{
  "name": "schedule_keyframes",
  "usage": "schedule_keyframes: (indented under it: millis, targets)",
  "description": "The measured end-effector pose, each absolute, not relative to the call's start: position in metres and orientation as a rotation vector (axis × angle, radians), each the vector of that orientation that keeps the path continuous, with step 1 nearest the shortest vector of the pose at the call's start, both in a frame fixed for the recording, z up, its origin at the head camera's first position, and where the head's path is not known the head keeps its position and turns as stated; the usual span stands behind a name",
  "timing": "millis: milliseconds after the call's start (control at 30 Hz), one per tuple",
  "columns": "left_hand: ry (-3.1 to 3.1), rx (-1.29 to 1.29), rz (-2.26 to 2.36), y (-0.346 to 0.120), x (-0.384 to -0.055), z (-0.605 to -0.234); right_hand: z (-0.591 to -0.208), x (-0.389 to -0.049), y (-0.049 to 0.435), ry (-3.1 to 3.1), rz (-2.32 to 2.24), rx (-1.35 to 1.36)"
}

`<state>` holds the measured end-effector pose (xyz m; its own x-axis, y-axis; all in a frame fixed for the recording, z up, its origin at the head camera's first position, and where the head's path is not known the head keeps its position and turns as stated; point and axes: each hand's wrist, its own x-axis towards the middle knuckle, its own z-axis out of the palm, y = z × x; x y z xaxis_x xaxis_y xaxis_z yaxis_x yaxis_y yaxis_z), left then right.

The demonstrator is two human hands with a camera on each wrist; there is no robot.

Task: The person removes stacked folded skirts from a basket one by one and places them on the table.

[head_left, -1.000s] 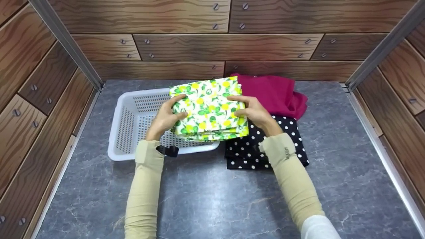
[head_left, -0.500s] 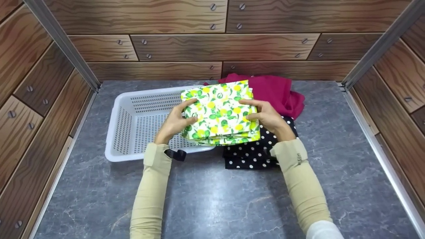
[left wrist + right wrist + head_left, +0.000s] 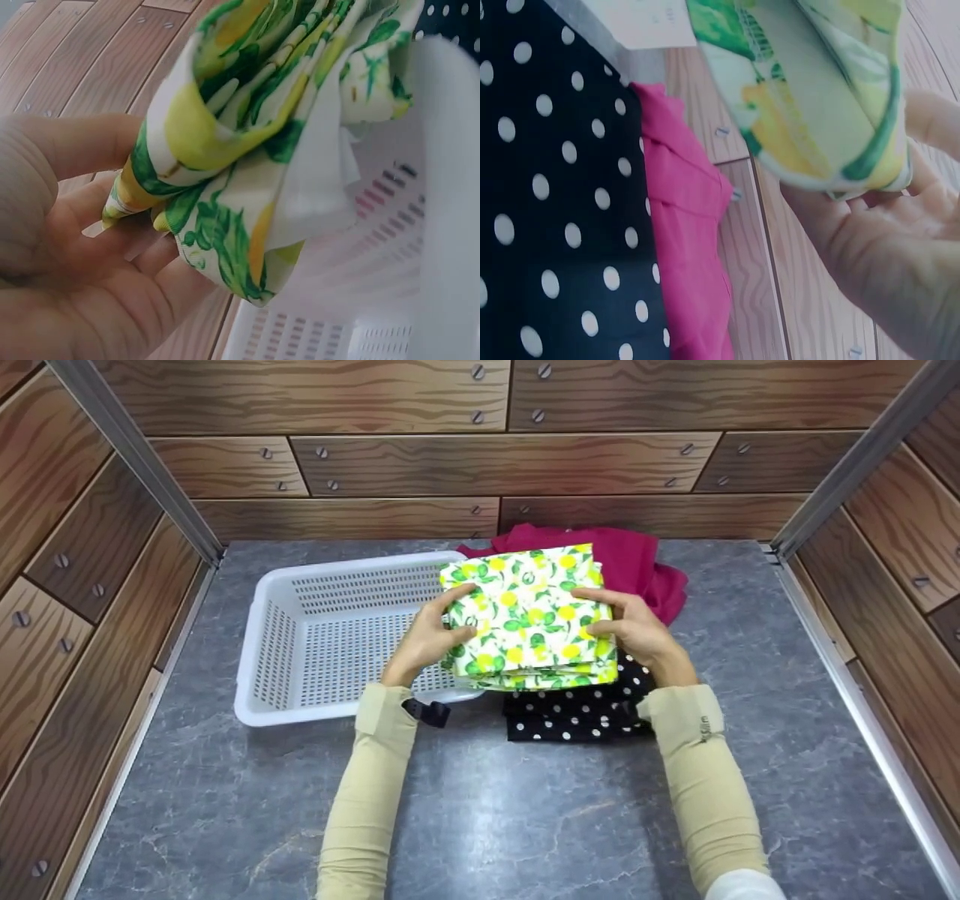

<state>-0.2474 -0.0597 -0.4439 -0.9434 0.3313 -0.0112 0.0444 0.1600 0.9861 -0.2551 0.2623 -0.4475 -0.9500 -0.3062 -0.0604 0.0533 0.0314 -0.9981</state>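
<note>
A folded cloth with a lemon-and-leaf print is held up between both hands in the head view. My left hand grips its left edge, thumb on top and other fingers underneath. On the opposite edge, my right hand grips it the same way. The left wrist view shows the layered folds of the lemon cloth between thumb and fingers. Below and right of it lies a folded black cloth with white dots, partly covered from view. A crumpled magenta cloth lies behind, against the back wall.
A white perforated plastic basket stands left of the cloths, its right end overlapped by the lemon cloth. The grey marbled tabletop is bounded by wood-patterned walls at the back and both sides.
Both hands have carried the lemon-print cloth to the right, from over the basket toward the dotted and magenta cloths. More of the basket shows now.
</note>
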Motion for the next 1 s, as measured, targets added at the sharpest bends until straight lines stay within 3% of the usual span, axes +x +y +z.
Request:
schedule_keyframes:
  millis: [1000]
  targets:
    - [2.144, 0.527, 1.817, 0.032, -0.245, -0.463, -0.462, -0.226, 0.356, 2.094, -2.168, -0.208]
